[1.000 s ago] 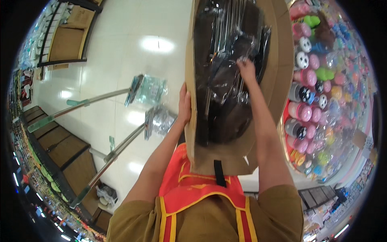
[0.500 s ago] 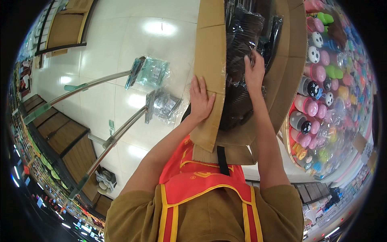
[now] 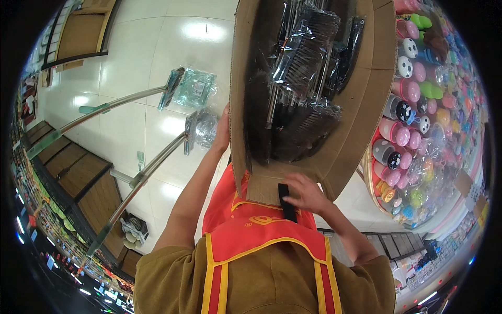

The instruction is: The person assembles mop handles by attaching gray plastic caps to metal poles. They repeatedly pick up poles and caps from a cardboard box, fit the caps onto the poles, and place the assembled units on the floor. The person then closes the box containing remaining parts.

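We've got one view only: head cam, left of the pair, fisheye, pointing steeply down over our own chest. The cardboard box (image 3: 308, 157) sits very close to the lens, filling the upper centre. Our forearms enter from the lower edge, apron (image 3: 261, 235) right beneath. The tiled floor (image 3: 130, 68) falls away left, a shelf of colourful cups (image 3: 418, 115) bends along the right rim. No second view to overlap.

Left arm raised far, left hand (image 3: 224, 131) flat, fingers curled round an edge. Right arm bent, right hand (image 3: 307, 192) near, fingers spread.
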Demonstrator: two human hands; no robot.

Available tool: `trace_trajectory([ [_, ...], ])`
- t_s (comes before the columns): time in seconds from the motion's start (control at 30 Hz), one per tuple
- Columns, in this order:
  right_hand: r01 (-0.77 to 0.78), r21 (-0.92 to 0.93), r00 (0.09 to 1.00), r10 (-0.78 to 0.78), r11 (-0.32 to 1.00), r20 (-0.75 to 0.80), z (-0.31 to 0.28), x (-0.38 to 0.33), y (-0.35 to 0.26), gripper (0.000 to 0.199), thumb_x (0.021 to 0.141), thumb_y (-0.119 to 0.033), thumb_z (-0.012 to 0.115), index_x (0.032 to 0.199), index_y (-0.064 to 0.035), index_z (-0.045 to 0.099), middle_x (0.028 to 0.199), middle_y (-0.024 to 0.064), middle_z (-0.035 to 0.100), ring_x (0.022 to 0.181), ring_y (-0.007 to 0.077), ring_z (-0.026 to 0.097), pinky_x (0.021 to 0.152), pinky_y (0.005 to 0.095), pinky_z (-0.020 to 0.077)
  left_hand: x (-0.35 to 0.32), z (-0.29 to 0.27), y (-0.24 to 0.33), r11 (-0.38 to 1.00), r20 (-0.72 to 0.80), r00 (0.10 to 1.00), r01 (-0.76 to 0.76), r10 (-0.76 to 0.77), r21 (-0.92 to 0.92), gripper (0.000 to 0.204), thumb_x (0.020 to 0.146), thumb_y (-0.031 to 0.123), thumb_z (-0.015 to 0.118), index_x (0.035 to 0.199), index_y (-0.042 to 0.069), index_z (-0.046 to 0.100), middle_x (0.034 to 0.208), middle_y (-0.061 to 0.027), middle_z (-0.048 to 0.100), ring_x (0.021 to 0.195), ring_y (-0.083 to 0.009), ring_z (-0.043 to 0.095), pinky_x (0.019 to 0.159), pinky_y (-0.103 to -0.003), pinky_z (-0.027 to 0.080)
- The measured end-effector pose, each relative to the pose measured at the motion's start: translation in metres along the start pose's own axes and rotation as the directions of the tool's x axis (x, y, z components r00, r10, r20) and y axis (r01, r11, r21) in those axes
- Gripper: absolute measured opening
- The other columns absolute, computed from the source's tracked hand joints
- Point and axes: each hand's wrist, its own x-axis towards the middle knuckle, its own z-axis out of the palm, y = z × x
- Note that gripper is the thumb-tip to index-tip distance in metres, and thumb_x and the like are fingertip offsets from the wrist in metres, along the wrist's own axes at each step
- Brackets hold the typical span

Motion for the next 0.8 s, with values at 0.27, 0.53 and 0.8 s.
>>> trace_trajectory([
  [0.27,0.022,0.115,0.978,-0.045,0.993,0.204,0.001,-0.049,0.020,0.058,0.074,-0.018,0.073,0.127,-0.0113,0.051,0.132,0.0121,0.048,0.119,0.0327,0.049,0.100,0.0401,0.0423,-0.009,0.004,0.004,0.994,-0.090,0.994,0.050,-0.059,-0.101,0.064,0.100,0.052,0.028,0.142,0.004,0.038,0.137,-0.0084,0.047,0.126,-0.0181,0.042,0.108,-0.033,0.030],
  [0.53,-0.195,-0.342,0.981,0.178,0.919,-0.079,0.014,-0.053,0.042,0.041,0.073,-0.014,0.069,0.113,-0.0122,0.059,0.109,0.0091,0.061,0.101,0.0303,0.060,0.082,0.0398,0.0505,-0.021,0.005,0.009,0.999,-0.123,0.992,0.018,-0.024,-0.050,0.062,0.099,0.051,0.030,0.137,0.003,0.046,0.130,-0.0081,0.053,0.120,-0.0173,0.047,0.104,-0.032,0.034],
  [0.8,-0.373,-0.373,0.817,0.111,0.849,-0.565,-0.034,0.024,0.093,0.021,0.080,-0.014,0.068,0.099,-0.0073,0.063,0.089,0.0125,0.061,0.079,0.0335,0.060,0.070,0.0421,0.0494,-0.021,-0.008,-0.007,0.993,-0.080,0.995,0.049,-0.057,-0.106,0.059,0.100,0.046,0.034,0.139,0.003,0.044,0.133,-0.0075,0.051,0.121,-0.0163,0.046,0.105,-0.032,0.033],
])
